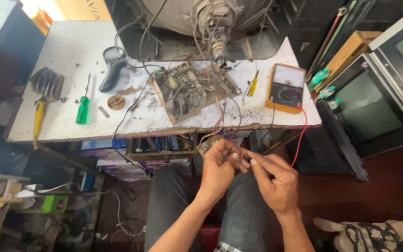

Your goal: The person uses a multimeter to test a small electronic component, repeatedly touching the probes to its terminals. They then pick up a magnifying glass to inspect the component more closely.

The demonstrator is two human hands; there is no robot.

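Observation:
My left hand (218,168) grips a small brown circuit board (209,143) with thin wires running up from it to the dusty main circuit board (190,88) on the white workbench (71,51). Just to its right, my right hand (276,179) pinches a small part or wire end near the left fingertips; what it holds is too small to tell. Both hands hover over my lap, below the bench's front edge. A yellow multimeter (285,87) lies at the bench's right end, its red lead (301,135) hanging down beside my right hand.
On the bench lie a green screwdriver (82,108), a black magnifying glass (112,67), a yellow-handled brush (43,100), a small yellow screwdriver (253,85) and a brass disc (116,102). A picture tube's back (211,21) sits behind. Old sets (378,102) stand at the right.

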